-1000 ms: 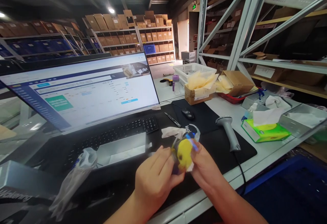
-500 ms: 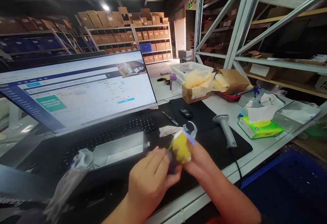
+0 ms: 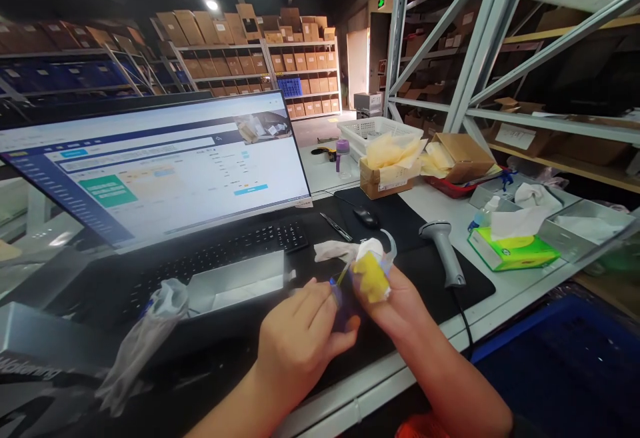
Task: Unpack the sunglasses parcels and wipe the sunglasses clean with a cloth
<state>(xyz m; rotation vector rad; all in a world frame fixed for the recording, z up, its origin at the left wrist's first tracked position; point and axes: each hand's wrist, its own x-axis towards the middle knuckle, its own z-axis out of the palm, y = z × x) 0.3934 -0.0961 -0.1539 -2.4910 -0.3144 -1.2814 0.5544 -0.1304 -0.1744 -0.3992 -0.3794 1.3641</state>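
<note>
Both my hands meet above the black desk mat [image 3: 440, 271], in front of the keyboard [image 3: 220, 258]. My right hand [image 3: 395, 305] grips a small yellow object [image 3: 373, 277] wrapped in clear plastic with white tissue at its top. My left hand [image 3: 300, 338] is closed on a dark blue part [image 3: 343, 305] at the object's lower left side. Just behind them a crumpled white tissue [image 3: 333, 249] lies on the mat.
A wide monitor [image 3: 155, 165] stands at the left. A crumpled plastic bag [image 3: 145, 338] and a metal tray [image 3: 235, 285] lie near the keyboard. A barcode scanner [image 3: 443, 251], a mouse [image 3: 367, 217], a green tissue box [image 3: 515, 248] and cardboard boxes [image 3: 390, 175] sit to the right.
The yellow object has turned in my hands and shifted a little to the right and up. The dark blue part now shows between my left fingers.
</note>
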